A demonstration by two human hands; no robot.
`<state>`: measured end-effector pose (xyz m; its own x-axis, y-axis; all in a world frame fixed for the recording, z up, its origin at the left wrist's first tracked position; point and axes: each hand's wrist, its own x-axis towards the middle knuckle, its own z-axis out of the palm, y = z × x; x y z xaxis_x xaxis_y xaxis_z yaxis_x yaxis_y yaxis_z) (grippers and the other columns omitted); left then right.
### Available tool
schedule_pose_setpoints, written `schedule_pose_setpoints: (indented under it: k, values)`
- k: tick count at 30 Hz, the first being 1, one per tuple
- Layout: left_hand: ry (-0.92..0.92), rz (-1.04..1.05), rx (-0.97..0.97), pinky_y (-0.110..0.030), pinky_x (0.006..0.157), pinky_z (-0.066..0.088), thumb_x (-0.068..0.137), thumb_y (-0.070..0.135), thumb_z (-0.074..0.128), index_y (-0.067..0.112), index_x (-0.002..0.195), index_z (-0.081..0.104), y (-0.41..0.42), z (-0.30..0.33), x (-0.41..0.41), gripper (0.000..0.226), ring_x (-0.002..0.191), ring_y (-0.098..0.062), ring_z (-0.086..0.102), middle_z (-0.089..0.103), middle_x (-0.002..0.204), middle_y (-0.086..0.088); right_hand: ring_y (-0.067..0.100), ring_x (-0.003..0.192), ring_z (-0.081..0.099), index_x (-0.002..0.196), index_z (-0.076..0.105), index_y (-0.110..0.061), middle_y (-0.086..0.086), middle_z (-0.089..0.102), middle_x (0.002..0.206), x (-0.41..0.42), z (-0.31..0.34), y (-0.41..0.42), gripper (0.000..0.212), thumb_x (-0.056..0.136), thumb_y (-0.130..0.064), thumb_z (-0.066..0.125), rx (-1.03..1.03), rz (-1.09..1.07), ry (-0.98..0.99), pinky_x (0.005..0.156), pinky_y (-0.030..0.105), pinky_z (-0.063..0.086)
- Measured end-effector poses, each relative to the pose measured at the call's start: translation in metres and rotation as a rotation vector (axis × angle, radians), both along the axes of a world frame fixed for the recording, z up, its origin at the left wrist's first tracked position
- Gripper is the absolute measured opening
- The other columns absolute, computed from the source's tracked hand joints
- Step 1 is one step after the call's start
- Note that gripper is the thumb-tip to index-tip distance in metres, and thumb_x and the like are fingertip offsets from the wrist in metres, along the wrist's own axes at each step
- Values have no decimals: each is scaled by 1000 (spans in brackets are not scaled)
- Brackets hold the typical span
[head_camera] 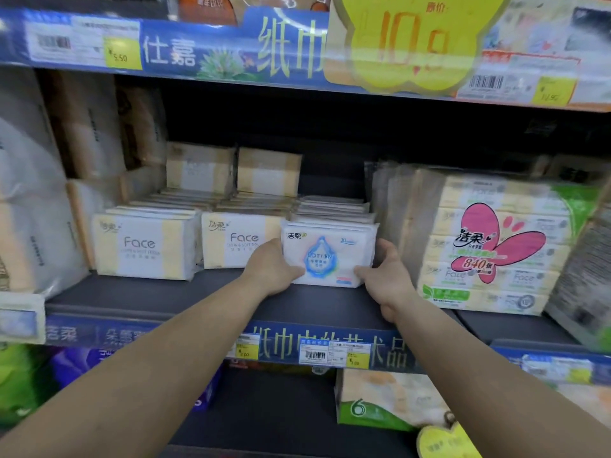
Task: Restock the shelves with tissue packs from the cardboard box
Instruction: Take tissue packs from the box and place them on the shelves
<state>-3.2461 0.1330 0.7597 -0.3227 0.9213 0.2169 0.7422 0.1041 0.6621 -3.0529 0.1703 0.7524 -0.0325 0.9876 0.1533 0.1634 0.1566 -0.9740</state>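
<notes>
Both hands reach onto the middle shelf (198,300) and hold one white tissue pack (327,256) with a blue drop printed on its front. The left hand (272,271) grips the pack's left end, its fingers curled round the lower left corner. The right hand (386,276) grips the right end, fingers on the lower right corner and the thumb up along the side. So each grip is narrow and closed on the pack, one at either end.

The pack stands upright on its long edge on the dark shelf board, set back a little from the front edge. Directly behind the grip a row of like white packs (334,209) runs back into the shelf, and the held pack is the front one of that row, touching the next.

Just left of the left hand stands a cream and white pack marked Face (239,241), touching the held pack, and further left another of the same kind (142,246). Behind those, two more cream packs (231,170) are stacked higher. To the right of the right hand, near but apart, sits a big wrapped bundle with a pink flower label (492,246). Below the grip, the shelf's blue front strip carries a price tag (334,353). Above, a yellow sale sign (413,44) hangs from the upper shelf.
</notes>
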Motion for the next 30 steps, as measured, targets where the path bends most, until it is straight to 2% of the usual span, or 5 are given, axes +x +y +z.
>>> schedule_pose_setpoints:
  k: [6,11,17,24,30]
  values:
    - [-154,-92,3,-27,86,45,80,19,72,10,123,56,7,0,16,47,111,-26,59,63,123,-8,22,96,65,107,54,-29,3,68,112,-4,1,10,40,86,5,51,-83,-10,-43,89,39,55]
    - [-178,-119,-26,-32,91,49,70,20,75,15,130,49,10,-4,15,66,110,-21,59,62,124,-3,20,98,65,117,56,-33,-4,68,106,-4,-2,10,45,87,-1,50,-50,-15,-64,90,41,55]
    - [-260,-19,-33,-28,77,49,74,0,65,5,114,57,5,-2,18,41,98,-24,60,65,112,-9,18,103,62,125,53,-23,-3,65,111,-2,-3,6,45,87,2,52,-9,12,-69,93,36,52]
    - [-317,83,17,-41,95,51,76,7,72,4,121,58,-11,3,22,48,112,-28,61,65,122,-10,19,99,63,124,56,-19,-1,66,108,2,-1,4,41,87,-2,53,-37,17,-92,81,28,51]
    - [-213,144,10,-30,97,41,87,16,67,2,135,47,-45,10,38,54,123,-27,51,54,135,-14,25,105,62,122,57,-10,7,65,119,12,6,-3,34,88,-8,60,-88,94,-124,91,38,53]
